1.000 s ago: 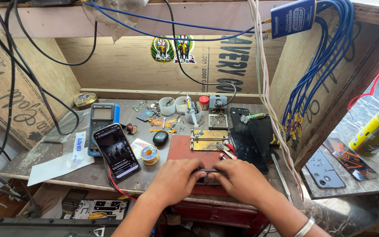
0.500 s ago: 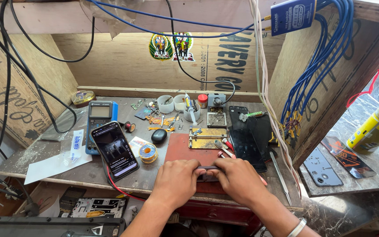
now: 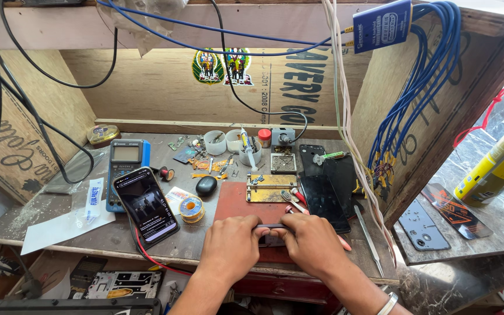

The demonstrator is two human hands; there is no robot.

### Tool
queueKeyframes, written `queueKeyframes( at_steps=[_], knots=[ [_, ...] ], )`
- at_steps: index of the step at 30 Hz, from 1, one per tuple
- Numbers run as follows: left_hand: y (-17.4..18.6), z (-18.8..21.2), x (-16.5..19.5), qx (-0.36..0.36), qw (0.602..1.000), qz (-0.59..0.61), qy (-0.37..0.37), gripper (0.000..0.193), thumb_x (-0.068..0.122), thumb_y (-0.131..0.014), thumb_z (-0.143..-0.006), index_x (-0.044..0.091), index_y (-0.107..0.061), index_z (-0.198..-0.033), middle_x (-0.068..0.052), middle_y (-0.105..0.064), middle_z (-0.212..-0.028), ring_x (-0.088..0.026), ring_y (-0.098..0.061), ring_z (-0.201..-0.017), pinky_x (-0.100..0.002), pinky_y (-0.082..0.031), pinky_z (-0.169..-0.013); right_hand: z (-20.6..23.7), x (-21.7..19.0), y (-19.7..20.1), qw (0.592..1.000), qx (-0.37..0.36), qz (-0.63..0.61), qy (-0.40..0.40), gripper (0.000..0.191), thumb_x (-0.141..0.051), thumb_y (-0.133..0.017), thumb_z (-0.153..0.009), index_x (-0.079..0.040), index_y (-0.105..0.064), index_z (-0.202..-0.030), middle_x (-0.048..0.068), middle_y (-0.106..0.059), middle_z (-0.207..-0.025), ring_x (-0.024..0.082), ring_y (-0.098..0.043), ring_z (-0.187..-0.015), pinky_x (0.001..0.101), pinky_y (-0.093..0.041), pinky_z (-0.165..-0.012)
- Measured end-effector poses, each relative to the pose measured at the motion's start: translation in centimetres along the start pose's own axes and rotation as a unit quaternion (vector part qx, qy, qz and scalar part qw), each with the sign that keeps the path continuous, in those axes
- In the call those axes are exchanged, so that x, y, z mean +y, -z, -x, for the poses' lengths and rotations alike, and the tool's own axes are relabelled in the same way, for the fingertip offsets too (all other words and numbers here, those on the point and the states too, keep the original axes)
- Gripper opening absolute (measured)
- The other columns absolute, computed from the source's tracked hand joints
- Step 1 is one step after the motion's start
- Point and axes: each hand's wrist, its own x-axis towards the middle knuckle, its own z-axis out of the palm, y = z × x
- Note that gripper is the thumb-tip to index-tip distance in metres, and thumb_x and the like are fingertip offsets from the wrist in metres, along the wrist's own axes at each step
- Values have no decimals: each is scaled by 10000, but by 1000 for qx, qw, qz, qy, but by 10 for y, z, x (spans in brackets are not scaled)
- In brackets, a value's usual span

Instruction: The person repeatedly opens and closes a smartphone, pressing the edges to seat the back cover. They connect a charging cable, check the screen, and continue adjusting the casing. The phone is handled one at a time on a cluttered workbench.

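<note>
Thin dark slab [image 3: 270, 226], probably phone

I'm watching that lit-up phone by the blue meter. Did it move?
No. The lit phone lies propped against the blue multimeter, beside the solder spool, just as before.

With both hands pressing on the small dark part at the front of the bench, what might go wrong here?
1. The left hand and right hand pinch a thin dark part at the front of the red mat; it may slip or bend.
2. The lit phone and its red cable lie beside the left forearm; a nudge may pull them off.
</note>
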Motion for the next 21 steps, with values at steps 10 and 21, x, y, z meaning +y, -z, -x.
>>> queueKeyframes(
  at_steps=[10,21],
  knots=[
    [5,-8,-28,-36,974,218,-45,271,224,-786,-835,56,-735,-1041,-134,-784,-920,-276,-774,-875,-377,-597,-773,-9,-3,23,996,-91,-13,7,307,-346,-727,-859,-116,-739,-1062,126,-755,-933,352,-702,-908,467,-543,-748],
    [-19,-2,-44,-35,920,386,54,234,131,-838,-778,27,-761,-973,-70,-819,-856,-108,-752,-797,-271,-590,-732,-4,33,2,962,-64,-264,-37,409,-187,-839,-791,-14,-722,-1144,84,-818,-1058,138,-744,-1009,305,-568,-892]
  ],
)
